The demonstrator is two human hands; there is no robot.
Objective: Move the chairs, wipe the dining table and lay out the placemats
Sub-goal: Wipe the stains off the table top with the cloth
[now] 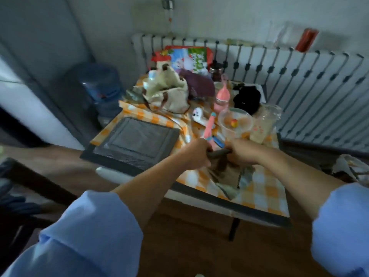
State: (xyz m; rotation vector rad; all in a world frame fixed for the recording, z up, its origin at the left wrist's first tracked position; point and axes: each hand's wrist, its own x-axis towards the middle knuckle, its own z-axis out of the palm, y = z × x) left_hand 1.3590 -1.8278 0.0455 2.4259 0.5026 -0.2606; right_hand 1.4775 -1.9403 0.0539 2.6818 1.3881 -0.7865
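Overhead, looking down at a small dining surface [265, 191] covered in an orange-and-white checked cloth, pushed up against a white radiator [311, 76].

Both arms reach forward, light blue sleeves [93, 234] rolled back to the elbows. Left hand [196, 154] and right hand [242, 151] sit close together over the near middle of the surface. Fingers of both hands are curled tight onto a crumpled grey-brown cloth [223, 166], one hand at each end of a bunched top edge; the rest of it hangs down and lies in folds on the checked cover near the front edge.

One dark grey placemat [135, 141] lies flat at the left near corner, its near edge overhanging the surface slightly. It lies just left of the left hand; contact not determinable.

Far half of the surface is crowded: a beige fabric bag [169, 92], a purple bundle [197, 82], a colourful printed package [187, 57] against the radiator, a pink bottle [221, 98], something black [247, 98], a clear glass bowl [235, 121] holding a small red-yellow item, a clear glass pitcher [265, 122] just right of the bowl, and a pink-and-teal stick-shaped item [209, 126] just beyond the left hand.

Blue water jug [101, 86] stands on the floor to the left. Dark chair frame [319, 150] at the right side, partly visible. Picture is soft with motion blur.
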